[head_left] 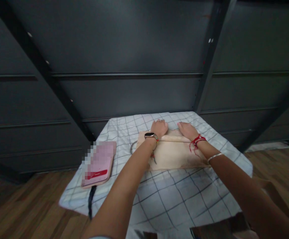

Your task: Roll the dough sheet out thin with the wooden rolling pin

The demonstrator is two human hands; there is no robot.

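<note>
A beige cloth (178, 156) lies on the checked table cover, with a raised fold along its far side between my two hands. My left hand (159, 128) is at the fold's left end, its fingers curled down onto the cloth; a watch and a beaded bracelet circle that wrist. At the right end, my right hand (187, 130) is closed over the cloth, its fingers mostly hidden beneath the palm. Red threads and a silver bangle are on the right arm. Part of a thin grey ring (132, 148) shows at the cloth's left edge.
A pink phone-like object (101, 162), partly pixelated, rests on the left of the white checked cover (164, 192), a black strap (91, 200) below it. Dark metal panels (129, 93) stand behind the table. A dark object (219, 227) sits at the near edge.
</note>
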